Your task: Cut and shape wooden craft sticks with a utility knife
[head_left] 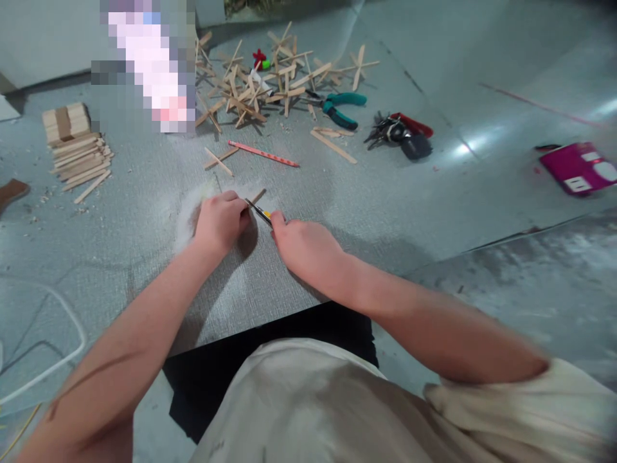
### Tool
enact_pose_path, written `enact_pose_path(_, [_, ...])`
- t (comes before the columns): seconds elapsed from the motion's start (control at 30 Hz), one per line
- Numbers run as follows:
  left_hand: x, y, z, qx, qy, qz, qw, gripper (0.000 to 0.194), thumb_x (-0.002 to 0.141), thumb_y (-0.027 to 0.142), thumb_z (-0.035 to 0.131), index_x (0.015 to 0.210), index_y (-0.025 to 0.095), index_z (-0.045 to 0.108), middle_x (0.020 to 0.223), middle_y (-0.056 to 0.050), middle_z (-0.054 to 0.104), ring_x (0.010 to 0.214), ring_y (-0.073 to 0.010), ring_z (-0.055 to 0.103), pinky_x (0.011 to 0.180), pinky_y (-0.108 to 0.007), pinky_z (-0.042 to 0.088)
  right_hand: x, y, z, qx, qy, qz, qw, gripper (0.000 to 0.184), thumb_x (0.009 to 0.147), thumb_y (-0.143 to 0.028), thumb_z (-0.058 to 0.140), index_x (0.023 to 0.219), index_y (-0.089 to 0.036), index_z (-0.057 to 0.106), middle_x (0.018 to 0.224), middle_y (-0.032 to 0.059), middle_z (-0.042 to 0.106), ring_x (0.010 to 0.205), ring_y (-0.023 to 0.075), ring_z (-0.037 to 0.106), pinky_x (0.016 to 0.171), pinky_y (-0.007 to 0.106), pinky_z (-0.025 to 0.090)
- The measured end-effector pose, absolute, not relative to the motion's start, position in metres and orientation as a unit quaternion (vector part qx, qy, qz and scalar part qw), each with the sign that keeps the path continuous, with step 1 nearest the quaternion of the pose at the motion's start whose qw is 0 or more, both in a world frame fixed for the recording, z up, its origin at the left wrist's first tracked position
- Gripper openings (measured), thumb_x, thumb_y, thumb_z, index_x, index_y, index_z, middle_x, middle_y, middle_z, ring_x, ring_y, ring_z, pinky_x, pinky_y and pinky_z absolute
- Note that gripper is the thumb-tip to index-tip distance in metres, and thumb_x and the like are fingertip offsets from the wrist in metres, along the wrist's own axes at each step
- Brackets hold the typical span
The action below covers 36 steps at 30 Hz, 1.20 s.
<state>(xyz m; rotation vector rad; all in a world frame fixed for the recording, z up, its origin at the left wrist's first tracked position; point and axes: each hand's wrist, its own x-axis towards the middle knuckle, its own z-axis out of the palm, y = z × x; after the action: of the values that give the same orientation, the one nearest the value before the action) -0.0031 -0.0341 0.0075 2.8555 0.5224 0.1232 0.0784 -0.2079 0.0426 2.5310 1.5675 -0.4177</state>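
Observation:
Low over the grey textured surface (226,289), my left hand (222,220) is closed on a thin wooden stick (260,195), whose far end pokes out to the right past my fingers. My right hand (308,247) grips a utility knife (263,215) with a yellow and black body. Its blade meets the stick close to my left fingertips. Just beyond my hands lie two crossed sticks (220,161) and a red pencil (263,154).
Many crossed wooden sticks (241,96) are heaped at the back, beside teal-handled pliers (344,108). Keys (398,134) lie right of them. Bundled and loose sticks (80,151) sit at left. A purple packet (578,168) is far right, a white cable (80,321) lower left.

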Motion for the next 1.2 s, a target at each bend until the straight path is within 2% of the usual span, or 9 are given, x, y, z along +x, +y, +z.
enact_pose_path(0.5, [-0.005, -0.031, -0.003, 0.971, 0.168, 0.116, 0.123, 0.021, 0.088, 0.017, 0.057, 0.080, 0.019, 0.076, 0.088, -0.007, 0.075, 0.076, -0.0183, 0.066, 0.069, -0.031, 0.046, 0.082, -0.200, 0.042, 0.845, 0.517, -0.133, 0.034, 0.041, 0.108, -0.018, 0.027, 0.140, -0.008, 0.052, 0.099, 0.0203, 0.079, 0.086, 0.0271, 0.077, 0.064, 0.031, 0.047])
enact_pose_path(0.77, [-0.005, -0.038, 0.001, 0.968, 0.198, 0.106, 0.109, 0.019, 0.088, 0.017, 0.059, 0.078, 0.020, 0.075, 0.085, -0.007, 0.072, 0.074, -0.0182, 0.062, 0.068, -0.032, 0.044, 0.077, -0.202, 0.039, 0.850, 0.511, -0.125, 0.036, 0.046, 0.107, -0.012, 0.027, 0.147, -0.001, 0.046, 0.102, 0.0237, 0.078, 0.089, 0.0276, 0.078, 0.068, 0.032, 0.051])
enact_pose_path(0.87, [-0.003, -0.040, 0.001, 0.969, 0.203, 0.092, 0.103, 0.021, 0.089, 0.018, 0.057, 0.079, 0.019, 0.075, 0.085, -0.007, 0.072, 0.076, -0.0187, 0.063, 0.069, -0.032, 0.044, 0.074, -0.207, 0.038, 0.850, 0.511, -0.122, 0.043, 0.046, 0.106, -0.010, 0.028, 0.149, -0.002, 0.045, 0.100, 0.0223, 0.078, 0.089, 0.0267, 0.078, 0.068, 0.030, 0.051])
enact_pose_path(1.03, [-0.002, -0.041, 0.003, 0.970, 0.213, 0.069, 0.089, 0.025, 0.092, 0.020, 0.052, 0.085, 0.019, 0.076, 0.092, -0.009, 0.074, 0.084, -0.0208, 0.067, 0.074, -0.033, 0.047, 0.071, -0.217, 0.032, 0.856, 0.502, -0.113, 0.054, 0.047, 0.110, -0.017, 0.029, 0.151, -0.002, 0.044, 0.098, 0.0225, 0.078, 0.086, 0.0286, 0.079, 0.066, 0.031, 0.051])
enact_pose_path(1.2, [-0.002, -0.040, 0.003, 0.972, 0.201, 0.074, 0.101, 0.025, 0.092, 0.019, 0.051, 0.082, 0.020, 0.075, 0.091, -0.008, 0.074, 0.084, -0.0211, 0.067, 0.074, -0.033, 0.047, 0.073, -0.217, 0.031, 0.856, 0.504, -0.105, 0.054, 0.044, 0.110, -0.018, 0.032, 0.148, -0.002, 0.048, 0.096, 0.0214, 0.079, 0.083, 0.0287, 0.078, 0.063, 0.031, 0.050])
